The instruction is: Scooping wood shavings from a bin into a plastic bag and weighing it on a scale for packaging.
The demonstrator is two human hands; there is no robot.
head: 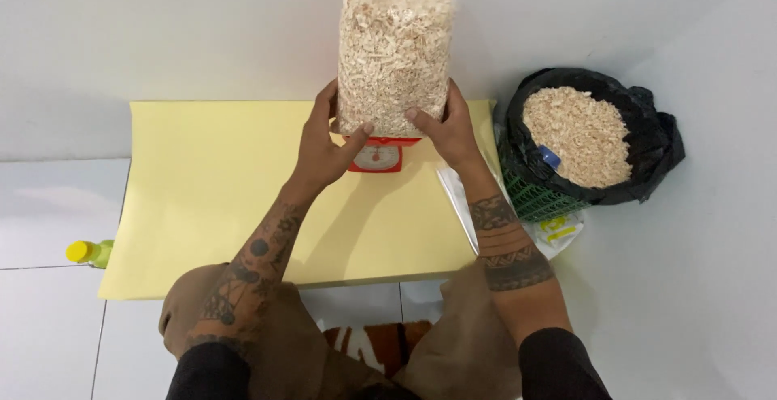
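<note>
One clear bag (394,48) packed with pale shavings.

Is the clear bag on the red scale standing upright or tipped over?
Upright. The clear bag of pale shavings stands on the red scale, with the left hand and right hand steadying its lower sides.

Basket (534,193) crowds right; yellow sheet (202,197) left lies open.

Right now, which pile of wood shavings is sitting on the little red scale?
The clear plastic bag of shavings, upright on the red scale between both hands. The other shavings fill the black-lined green basket to the right.
</note>
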